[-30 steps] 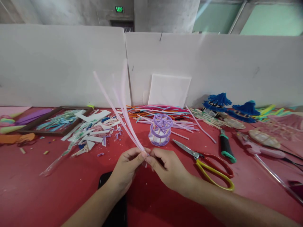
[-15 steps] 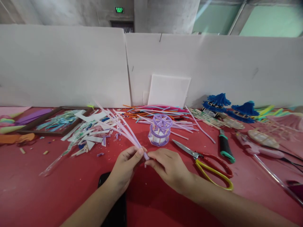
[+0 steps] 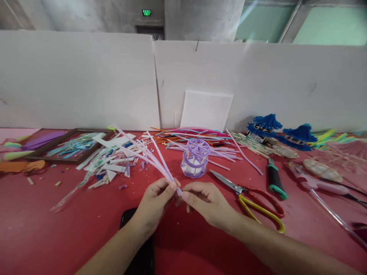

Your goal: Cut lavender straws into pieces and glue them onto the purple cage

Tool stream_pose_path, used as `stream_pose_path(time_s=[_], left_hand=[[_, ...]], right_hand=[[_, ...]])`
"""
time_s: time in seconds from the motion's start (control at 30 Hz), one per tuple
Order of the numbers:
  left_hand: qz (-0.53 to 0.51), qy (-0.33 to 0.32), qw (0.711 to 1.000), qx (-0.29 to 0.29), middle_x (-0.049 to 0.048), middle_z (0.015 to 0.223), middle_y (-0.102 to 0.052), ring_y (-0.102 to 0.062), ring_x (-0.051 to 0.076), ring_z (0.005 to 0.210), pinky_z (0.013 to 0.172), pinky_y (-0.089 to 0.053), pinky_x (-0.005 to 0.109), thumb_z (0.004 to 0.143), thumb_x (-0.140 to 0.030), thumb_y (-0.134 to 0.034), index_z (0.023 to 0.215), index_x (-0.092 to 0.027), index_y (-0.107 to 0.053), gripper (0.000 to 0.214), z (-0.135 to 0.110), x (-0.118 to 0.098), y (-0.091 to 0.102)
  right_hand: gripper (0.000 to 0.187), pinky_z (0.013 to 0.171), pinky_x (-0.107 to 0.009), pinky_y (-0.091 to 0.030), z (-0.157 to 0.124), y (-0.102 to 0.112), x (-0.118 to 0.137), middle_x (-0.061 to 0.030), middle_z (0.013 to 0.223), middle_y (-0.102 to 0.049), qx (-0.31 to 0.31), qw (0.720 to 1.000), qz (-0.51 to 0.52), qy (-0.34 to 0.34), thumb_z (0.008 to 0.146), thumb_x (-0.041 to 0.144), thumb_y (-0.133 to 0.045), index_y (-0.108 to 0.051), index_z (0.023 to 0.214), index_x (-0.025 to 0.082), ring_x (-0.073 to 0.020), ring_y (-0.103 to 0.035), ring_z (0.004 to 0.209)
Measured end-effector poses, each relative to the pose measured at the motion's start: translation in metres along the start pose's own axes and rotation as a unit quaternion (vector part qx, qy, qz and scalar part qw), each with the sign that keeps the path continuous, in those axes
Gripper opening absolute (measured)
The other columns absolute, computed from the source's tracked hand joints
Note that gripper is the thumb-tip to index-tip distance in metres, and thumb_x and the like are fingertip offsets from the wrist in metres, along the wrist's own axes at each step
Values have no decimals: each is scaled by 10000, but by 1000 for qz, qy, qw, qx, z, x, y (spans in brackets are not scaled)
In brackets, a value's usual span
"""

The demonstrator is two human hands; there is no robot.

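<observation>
Pale lilac stems: I see the bundle (image 3: pixel 166 173) above the red table (image 3: pixel 71 233), gathered between the two hands, near the purple openwork frame (image 3: pixel 195 160).
Long axis: slanting, from the lower right end at the fingers to the upper left; the far ends fan apart and point away from the wearer.
Left hand: thumb and forefinger of this hand (image 3: pixel 153 202) pinch the bundle near its lower end.
Right hand: on my feed this hand (image 3: pixel 212 202) has bent fingers and its thumb tip just beside the stems' lower tips; I cannot tell whether it grips them.
Scissors: right of the right hand, the pair (image 3: pixel 241 190) points its blades to the upper left.
Writing: I can read EXIT on the green lit sign (image 3: pixel 146 12); the characters above it are too small.
</observation>
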State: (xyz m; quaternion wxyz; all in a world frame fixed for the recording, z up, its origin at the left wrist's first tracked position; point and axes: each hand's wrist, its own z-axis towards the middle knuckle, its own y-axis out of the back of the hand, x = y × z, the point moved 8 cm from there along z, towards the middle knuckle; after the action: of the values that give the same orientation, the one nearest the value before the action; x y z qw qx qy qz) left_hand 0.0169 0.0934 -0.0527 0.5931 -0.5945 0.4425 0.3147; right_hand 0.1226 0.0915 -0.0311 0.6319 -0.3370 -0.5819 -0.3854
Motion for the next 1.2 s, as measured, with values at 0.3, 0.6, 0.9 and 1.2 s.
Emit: stream_pose_path(time_s=[0.3, 0.6, 0.9, 1.2], left_hand=[[43, -15, 999, 18, -35, 589, -571, -501, 76, 506, 524, -423, 206, 719, -388, -735, 732, -164, -656, 239, 0, -1, 1], [22, 7, 1000, 0, -24, 623, -617, -520, 78, 553, 562, -434, 204, 664, -366, -787, 772, -177, -717, 228, -2, 3, 1], [14, 18, 1000, -15, -8, 581, -670, -575, 87, 509, 530, -466, 197, 585, -361, -836, 730, -177, -759, 246, 0, 1, 1], [-46, -22, 978, -204, -16, 725, -717, -610, 75, 606, 549, -518, 158, 377, -333, -911, 687, -177, -751, 382, 4, -7, 34]], right_hand=[[419, 444, -198, -428, -1, -6, -14, -26, 655, -650, 5, 994, 99, -50, 767, 558, -630, -641, 762, 139, -72, -515, 478], [323, 406, -192, -364, -7, -5, -11, 35, 563, -528, -39, 998, -4, -41, 848, 467, -536, -492, 698, 185, -66, -447, 425], [253, 435, -210, -414, 4, 2, -9, 10, 632, -584, 54, 991, -53, -109, 864, 384, -493, -565, 745, 172, -90, -499, 470], [165, 755, -293, -445, 10, 41, 19, -46, 881, -703, 77, 867, -488, 57, 856, 115, -535, -684, 889, 177, -174, -615, 819]])
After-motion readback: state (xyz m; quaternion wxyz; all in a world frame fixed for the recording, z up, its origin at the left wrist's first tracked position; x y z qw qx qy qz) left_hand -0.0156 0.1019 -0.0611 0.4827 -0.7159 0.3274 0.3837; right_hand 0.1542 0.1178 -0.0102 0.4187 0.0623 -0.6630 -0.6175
